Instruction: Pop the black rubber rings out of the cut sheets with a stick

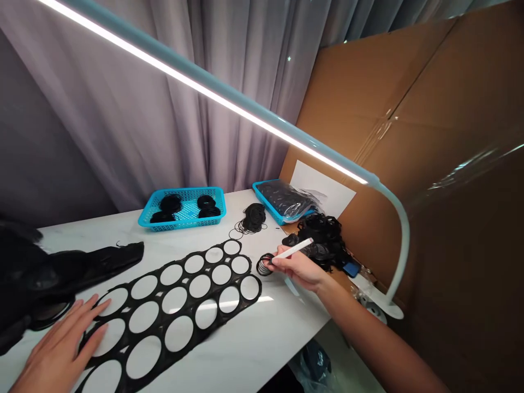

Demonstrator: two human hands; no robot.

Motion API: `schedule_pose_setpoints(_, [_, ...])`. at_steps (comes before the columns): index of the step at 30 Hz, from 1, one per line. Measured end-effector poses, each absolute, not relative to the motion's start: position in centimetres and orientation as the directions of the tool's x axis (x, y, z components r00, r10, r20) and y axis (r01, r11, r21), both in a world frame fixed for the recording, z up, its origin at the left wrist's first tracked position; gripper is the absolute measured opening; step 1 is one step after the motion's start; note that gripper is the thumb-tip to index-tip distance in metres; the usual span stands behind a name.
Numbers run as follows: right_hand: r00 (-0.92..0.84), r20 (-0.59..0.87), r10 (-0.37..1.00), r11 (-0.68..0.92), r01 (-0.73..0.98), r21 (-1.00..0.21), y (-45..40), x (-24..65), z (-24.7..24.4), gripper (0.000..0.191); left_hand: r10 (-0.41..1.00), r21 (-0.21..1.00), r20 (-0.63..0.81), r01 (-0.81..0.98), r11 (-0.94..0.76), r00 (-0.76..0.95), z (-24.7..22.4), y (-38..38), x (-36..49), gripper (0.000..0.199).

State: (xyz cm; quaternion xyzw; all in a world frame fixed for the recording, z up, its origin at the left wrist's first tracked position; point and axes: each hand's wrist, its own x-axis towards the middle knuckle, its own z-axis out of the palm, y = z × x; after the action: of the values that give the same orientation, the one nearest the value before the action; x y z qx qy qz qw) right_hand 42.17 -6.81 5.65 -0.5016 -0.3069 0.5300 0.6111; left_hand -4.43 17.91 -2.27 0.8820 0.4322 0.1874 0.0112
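Left hand (61, 349) at eight o'clock, splayed on holed black sheet (162, 337), right hand (301, 268) at five, pinching white stick (292, 250), black rings (262, 266)

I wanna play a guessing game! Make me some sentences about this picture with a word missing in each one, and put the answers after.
1. The right hand grips a slim tool coloured ____.
2. Black rings are at the fingertips of the ____ hand.
3. The left hand is by a black sheet with many round ____.
4. The basket with black bundles is coloured ____.

Missing words: white; right; holes; blue.
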Motion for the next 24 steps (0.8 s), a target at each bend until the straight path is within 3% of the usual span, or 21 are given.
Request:
schedule_pose_setpoints(3, [0.404, 0.070, 0.912, 0.043, 0.076, -0.996, -2.5, 44.0, 6.6, 0.033, 0.741, 0.202, 0.367, 0.729, -0.653, 0.562, -0.2, 15.9, -2.2, 0.039])
schedule_pose_setpoints(5, [0.482, 0.289, 0.827, 0.003, 0.511, -0.860, 1.2, 45.4, 7.2, 0.028, 0.714, 0.204, 0.385, 0.701, -0.683, 0.584, 1.1, 14.4, -0.4, 0.041])
schedule_pose_setpoints(8, [0.464, 0.342, 0.817, -0.051, 0.650, -0.759, 6.0, 47.1, 7.4, 0.028, 0.673, 0.219, 0.366, 0.643, -0.734, 0.643, 2.0, 12.5, 1.7, 0.043])
schedule_pose_setpoints(13, [0.390, 0.300, 0.871, -0.097, 0.733, -0.673, 8.7, 47.7, 6.1, 0.029, 0.586, 0.225, 0.330, 0.541, -0.810, 0.740, 1.5, 10.2, 2.9, 0.038])
schedule_pose_setpoints(19, [0.361, 0.346, 0.866, -0.063, 0.765, -0.641, 5.6, 46.6, 6.2, 0.022, 0.515, 0.281, 0.307, 0.441, -0.852, 0.800, 2.4, 8.4, 6.7, 0.037])
schedule_pose_setpoints(21, [0.322, 0.297, 0.899, -0.026, 0.715, -0.698, 3.5, 45.0, 5.8, 0.022, 0.432, 0.294, 0.267, 0.354, -0.888, 0.861, 2.8, 7.3, 9.4, 0.037])
schedule_pose_setpoints(24, [0.196, 0.053, 0.979, -0.031, 0.400, -0.916, -0.6, 41.6, 4.6, 0.022, 0.271, 0.301, 0.211, 0.202, -0.932, 0.939, 2.9, 5.6, 13.3, 0.040])
